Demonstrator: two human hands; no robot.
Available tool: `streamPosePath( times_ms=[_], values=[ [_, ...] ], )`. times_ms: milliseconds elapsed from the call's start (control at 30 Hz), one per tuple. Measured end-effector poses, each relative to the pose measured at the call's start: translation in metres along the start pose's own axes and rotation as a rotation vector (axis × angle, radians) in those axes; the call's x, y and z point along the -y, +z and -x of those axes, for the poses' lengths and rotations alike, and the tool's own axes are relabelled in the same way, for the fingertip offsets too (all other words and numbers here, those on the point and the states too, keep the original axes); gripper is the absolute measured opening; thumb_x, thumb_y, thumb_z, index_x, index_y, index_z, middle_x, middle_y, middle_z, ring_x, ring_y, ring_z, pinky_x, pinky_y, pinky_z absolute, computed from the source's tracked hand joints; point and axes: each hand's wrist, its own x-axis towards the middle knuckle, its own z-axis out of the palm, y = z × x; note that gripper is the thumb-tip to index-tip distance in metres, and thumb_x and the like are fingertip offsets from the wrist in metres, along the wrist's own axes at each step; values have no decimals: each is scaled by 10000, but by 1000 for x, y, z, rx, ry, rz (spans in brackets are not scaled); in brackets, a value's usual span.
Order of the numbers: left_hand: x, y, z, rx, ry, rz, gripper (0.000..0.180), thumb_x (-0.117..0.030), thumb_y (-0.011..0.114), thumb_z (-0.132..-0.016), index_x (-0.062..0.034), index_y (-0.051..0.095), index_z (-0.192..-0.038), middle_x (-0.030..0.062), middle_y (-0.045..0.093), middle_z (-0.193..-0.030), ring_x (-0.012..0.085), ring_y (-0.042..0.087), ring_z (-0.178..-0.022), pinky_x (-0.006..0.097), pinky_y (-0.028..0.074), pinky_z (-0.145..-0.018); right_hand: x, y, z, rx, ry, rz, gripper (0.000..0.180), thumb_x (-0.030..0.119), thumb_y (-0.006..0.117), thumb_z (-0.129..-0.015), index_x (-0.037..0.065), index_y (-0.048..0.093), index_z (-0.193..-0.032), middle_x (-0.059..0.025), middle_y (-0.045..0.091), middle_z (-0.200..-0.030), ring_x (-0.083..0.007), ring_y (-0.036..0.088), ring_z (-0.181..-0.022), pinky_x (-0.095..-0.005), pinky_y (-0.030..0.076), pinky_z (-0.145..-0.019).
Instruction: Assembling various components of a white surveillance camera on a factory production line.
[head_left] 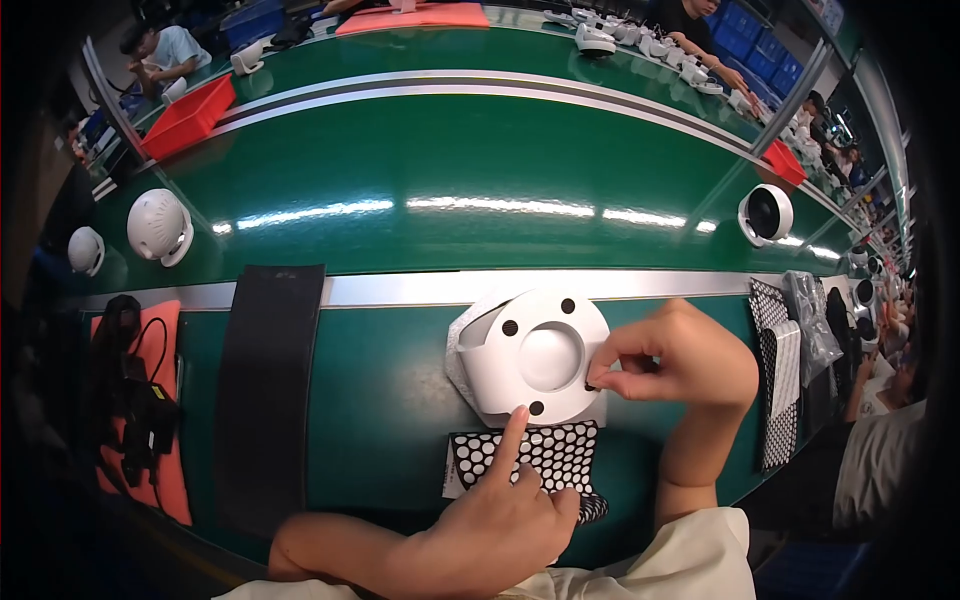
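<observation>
A white device [478, 375] lies in front of me with its round base turned up, a shallow circular recess in the middle. Black round pads [568, 306] sit around the base's ring. My right hand [680, 355] pinches at the ring's right edge, where part of a dark round pad shows under the fingertips. With its index finger stretched out, my left hand [510, 530] touches the base's lower rim beside another pad [537, 408]; its other fingers are loosely bent. Below the device, partly under the left hand, lies a black sheet with white dots [570, 455].
A dark mat [270, 390] and an orange-red pad [170, 440] with black adapters and cables lie left. More dotted sheets [775, 380] and clear plastic bags [812, 320] lie right. White round devices [160, 225] stand on the green belt [450, 150]. Other people work beyond.
</observation>
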Motion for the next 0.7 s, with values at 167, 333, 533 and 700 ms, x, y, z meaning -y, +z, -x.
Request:
streamPosePath(
  times_ms=[167,333,533,700],
  values=[
    [10,30,8,-204,105,-308,134,-113,492,-740,-28,572,-674,100,535,-516,234,595,-570,597,149,-1024,24,26,13,-282,7,327,85,178,682,-686,110,673,-737,-82,558,-513,-243,555,-461,-323,417,-429],
    [10,34,10,-215,88,-302,153,-107,477,-748,-17,582,-683,109,548,-524,244,600,-572,594,132,-1029,46,38,26,-253,111,597,285,286,700,-679,116,672,-906,-67,481,-432,-238,489,-381,-337,369,-393],
    [12,34,10,-130,45,-367,161,-97,468,-751,-7,587,-692,123,568,-546,256,614,-608,591,127,-1032,48,60,28,-92,117,707,664,410,711,-651,16,541,-1158,-43,421,-386,-222,451,-334,-331,346,-373],
    [11,38,8,-168,62,-364,155,-91,469,-747,-5,584,-689,124,566,-546,256,613,-617,594,130,-1031,50,58,29,-145,119,723,608,409,694,-685,11,555,-1123,-48,421,-389,-230,435,-323,-327,333,-358]
  ],
)
